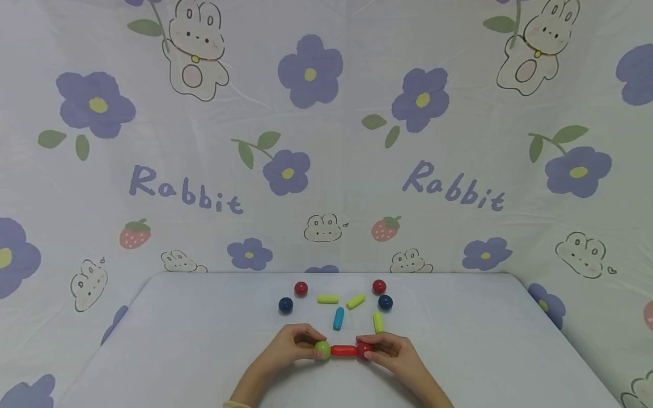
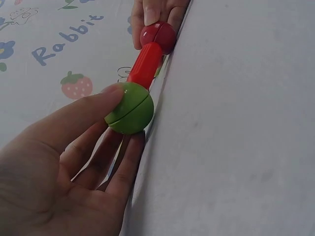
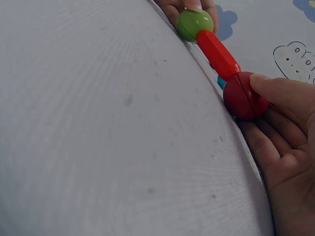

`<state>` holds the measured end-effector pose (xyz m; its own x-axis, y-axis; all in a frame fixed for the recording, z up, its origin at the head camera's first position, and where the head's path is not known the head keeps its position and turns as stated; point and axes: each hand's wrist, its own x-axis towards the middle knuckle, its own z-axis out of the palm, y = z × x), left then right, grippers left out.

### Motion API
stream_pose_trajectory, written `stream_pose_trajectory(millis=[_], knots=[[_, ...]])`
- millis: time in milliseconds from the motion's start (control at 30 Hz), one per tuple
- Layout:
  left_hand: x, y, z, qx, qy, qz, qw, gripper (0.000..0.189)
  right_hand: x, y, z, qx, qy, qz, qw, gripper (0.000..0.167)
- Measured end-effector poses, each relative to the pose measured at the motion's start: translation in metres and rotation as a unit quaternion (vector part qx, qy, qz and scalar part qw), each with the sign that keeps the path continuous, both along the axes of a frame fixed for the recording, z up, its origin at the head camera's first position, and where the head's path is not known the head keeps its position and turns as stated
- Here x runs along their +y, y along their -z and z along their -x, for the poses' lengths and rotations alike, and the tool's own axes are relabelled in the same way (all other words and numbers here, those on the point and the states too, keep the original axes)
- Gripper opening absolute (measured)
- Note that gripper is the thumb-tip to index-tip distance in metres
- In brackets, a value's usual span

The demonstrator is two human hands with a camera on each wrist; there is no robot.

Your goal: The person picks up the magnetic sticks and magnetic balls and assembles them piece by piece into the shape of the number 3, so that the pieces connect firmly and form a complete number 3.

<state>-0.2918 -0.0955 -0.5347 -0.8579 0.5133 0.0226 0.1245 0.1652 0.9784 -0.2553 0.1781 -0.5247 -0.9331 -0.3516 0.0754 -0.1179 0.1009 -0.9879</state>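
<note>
While the left hand [image 1: 292, 344] pinches the green ball [image 1: 322, 347] between thumb and fingers, the right hand [image 1: 393, 350] likewise grips the red ball [image 1: 363, 347]. Between them lies the red rod [image 1: 344, 351], its long axis running left to right, nearly parallel to the far edge of the table [image 1: 204, 334]; its left end meets the green ball, its right end the red one. Whether it touches the table, I cannot tell. Beyond it, the blue rod [image 1: 339, 318] points away, almost square to it, and one yellow rod [image 1: 378, 322] lies just beyond the right hand.
</note>
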Motion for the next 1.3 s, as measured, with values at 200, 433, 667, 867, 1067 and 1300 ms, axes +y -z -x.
stream_pose_trajectory(millis=[200, 433, 667, 867, 1067, 1300], knots=[[0.0, 0.001, 0.001, -0.004, 0.005, 0.0, 1.0, 0.031, -0.001, -0.005, -0.003, -0.003, 0.001, 0.004, 1.0, 0.032], [0.0, -0.001, 0.0, -0.006, 0.018, 0.006, 0.9998, 0.033, 0.002, 0.014, 0.006, 0.001, 0.013, -0.004, 0.9999, 0.031], [0.002, -0.005, -0.001, 0.008, 0.029, 0.005, 0.9995, 0.04, 0.002, 0.015, 0.006, -0.003, 0.014, -0.004, 0.9999, 0.032], [0.012, -0.005, -0.002, 0.055, 0.015, 0.006, 0.9983, 0.042, 0.002, 0.015, 0.007, -0.004, 0.012, -0.002, 0.9999, 0.032], [0.022, -0.003, -0.002, 0.069, 0.003, -0.015, 0.9975, 0.04, 0.002, 0.014, 0.008, -0.008, 0.008, -0.001, 0.9999, 0.034], [0.032, -0.003, -0.005, 0.061, -0.01, 0.007, 0.9981, 0.037, 0.002, 0.011, 0.007, -0.009, 0.004, 0.009, 0.9999, 0.034]])
